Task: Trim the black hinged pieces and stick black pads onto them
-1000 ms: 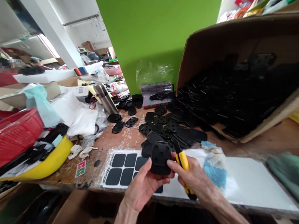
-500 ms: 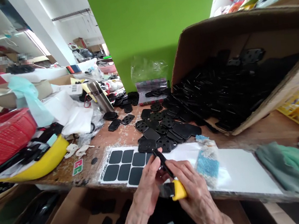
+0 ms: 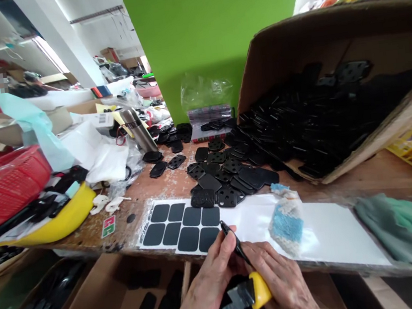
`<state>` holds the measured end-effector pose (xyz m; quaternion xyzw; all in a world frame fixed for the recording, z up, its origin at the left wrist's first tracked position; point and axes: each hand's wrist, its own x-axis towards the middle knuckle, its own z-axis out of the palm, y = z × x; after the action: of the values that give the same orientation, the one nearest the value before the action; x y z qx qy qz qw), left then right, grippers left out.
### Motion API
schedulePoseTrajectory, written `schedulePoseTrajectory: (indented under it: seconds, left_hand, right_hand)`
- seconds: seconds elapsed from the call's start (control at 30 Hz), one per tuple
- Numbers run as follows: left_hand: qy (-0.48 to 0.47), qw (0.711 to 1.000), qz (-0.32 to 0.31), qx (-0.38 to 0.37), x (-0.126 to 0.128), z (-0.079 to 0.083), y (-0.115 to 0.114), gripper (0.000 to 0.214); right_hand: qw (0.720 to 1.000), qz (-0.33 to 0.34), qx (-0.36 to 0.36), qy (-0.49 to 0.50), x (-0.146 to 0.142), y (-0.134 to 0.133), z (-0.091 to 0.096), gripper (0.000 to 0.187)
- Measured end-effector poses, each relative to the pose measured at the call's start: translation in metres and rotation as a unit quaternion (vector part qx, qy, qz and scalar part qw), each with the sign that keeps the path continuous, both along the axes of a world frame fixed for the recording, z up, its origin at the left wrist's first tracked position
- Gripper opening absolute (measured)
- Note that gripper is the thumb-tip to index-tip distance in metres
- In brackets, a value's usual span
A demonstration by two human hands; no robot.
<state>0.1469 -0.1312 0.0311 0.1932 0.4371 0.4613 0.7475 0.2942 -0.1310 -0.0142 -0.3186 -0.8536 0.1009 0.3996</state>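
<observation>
My right hand (image 3: 286, 290) is closed around a yellow-handled cutting tool (image 3: 259, 292) at the bottom centre, in front of the table edge. The tool's black tip (image 3: 233, 240) points up and to the left. My left hand (image 3: 209, 287) is curled beside it, thumb and fingers pinching that black tip. Just beyond the hands a white sheet carrying several black rounded pads (image 3: 184, 225) lies on the table. Behind it is a loose heap of black perforated plastic plates (image 3: 227, 177).
A tilted cardboard box (image 3: 374, 146) full of black plates fills the right. A blue-white cloth (image 3: 287, 217) and green cloth (image 3: 395, 226) lie on the white board (image 3: 336, 233). A red basket (image 3: 3, 189), a yellow tray (image 3: 64, 223) and a steel flask (image 3: 140, 130) crowd the left. Open cartons (image 3: 97, 308) sit below the table.
The black plate held in my left hand a second ago is gone from it. Both hands have dropped toward the table edge, and the left fingers now pinch the tool's tip.
</observation>
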Motion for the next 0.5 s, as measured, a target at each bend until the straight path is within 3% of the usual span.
schedulePoseTrajectory:
  seconds: [0.13, 0.27, 0.37, 0.5]
  left_hand:
    - [-0.031, 0.999, 0.012, -0.029, -0.003, -0.004, -0.005, 0.042]
    - [-0.03, 0.998, -0.049, -0.03, -0.011, -0.005, -0.007, 0.031]
    - [0.056, 0.995, -0.085, -0.001, -0.014, -0.004, -0.006, 0.039]
    - [0.225, 0.967, -0.046, 0.114, -0.012, -0.001, -0.003, 0.041]
  right_hand:
    - [0.994, 0.041, -0.089, 0.047, 0.007, -0.001, 0.015, 0.05]
    - [0.972, -0.018, -0.213, 0.097, 0.02, 0.004, 0.031, 0.041]
    - [0.966, -0.057, -0.228, 0.107, 0.019, 0.007, 0.036, 0.028]
    - [0.964, -0.085, -0.215, 0.134, 0.009, 0.003, 0.042, 0.016]
